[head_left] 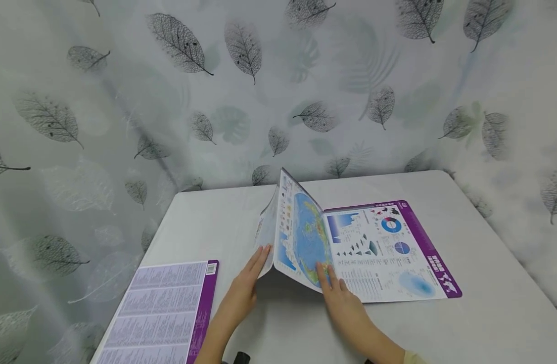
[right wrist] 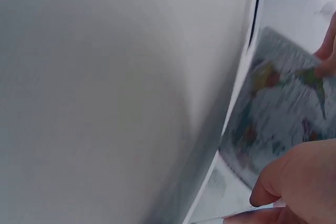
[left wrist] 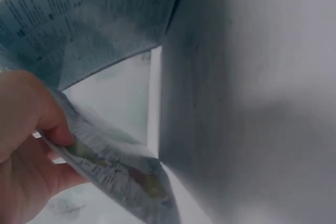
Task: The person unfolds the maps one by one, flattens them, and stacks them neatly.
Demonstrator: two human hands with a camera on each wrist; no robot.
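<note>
Left hand (head_left: pixel 244 288) and right hand (head_left: pixel 344 306) pinch a folding map (head_left: pixel 306 232) by its near edge, probably the best hold; likely light, slick, creasable.

A white-and-purple folding map sheet (head_left: pixel 358 247) stood partly open on the white table (head_left: pixel 478 273). Its chart-printed right panel (head_left: pixel 387 253) lay flat, purple along the far and right edges; the blue map panel (head_left: pixel 303 232) rose tilted to its left. The person's bare left hand (head_left: pixel 243 288) touched the left panel (head_left: pixel 267 230); the bare right hand (head_left: pixel 346 306) rested its fingers on the map panel's near part. A purple-edged sheet (head_left: pixel 162 308) with 1 barcode lay flat at left. Pale leaf-printed drapery (head_left: pixel 278 101) hung beyond.
</note>
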